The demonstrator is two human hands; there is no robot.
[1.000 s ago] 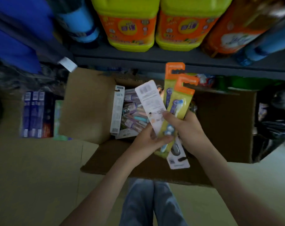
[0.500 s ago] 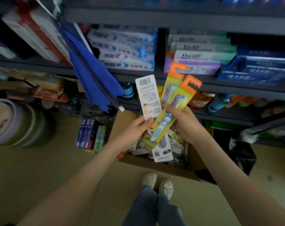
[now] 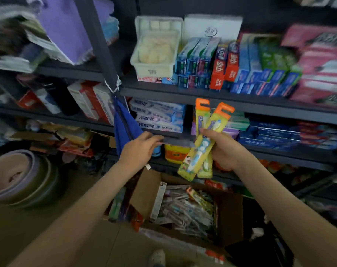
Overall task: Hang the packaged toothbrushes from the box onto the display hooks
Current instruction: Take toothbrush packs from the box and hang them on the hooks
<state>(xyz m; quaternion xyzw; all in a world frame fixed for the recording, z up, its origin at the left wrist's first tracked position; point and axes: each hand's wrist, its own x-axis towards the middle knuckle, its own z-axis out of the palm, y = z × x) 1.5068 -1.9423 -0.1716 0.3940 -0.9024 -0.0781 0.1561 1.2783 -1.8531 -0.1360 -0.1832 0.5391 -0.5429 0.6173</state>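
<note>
My right hand (image 3: pixel 224 149) grips two yellow packaged toothbrushes (image 3: pixel 201 149) with orange hanger tabs, fanned upright in front of the middle shelf. My left hand (image 3: pixel 139 149) hovers just left of them, blurred, fingers loosely extended, and I see no package in it. Below both hands the open cardboard box (image 3: pixel 230 214) stands on the floor with several more packaged toothbrushes (image 3: pixel 185 209) lying inside. I cannot make out any display hooks.
Dark metal shelves (image 3: pixel 212 97) carry stacked toothpaste cartons (image 3: pixel 246 62) and a white plastic basket (image 3: pixel 157 49). A blue cloth (image 3: pixel 123 130) hangs from the upright post. Stacked basins (image 3: pixel 23 176) sit on the floor at left. My shoe (image 3: pixel 157 257) is by the box.
My view has swung up from the box to the shelves. The white package has left my left hand, which moved apart from the right. The right hand kept the yellow packs.
</note>
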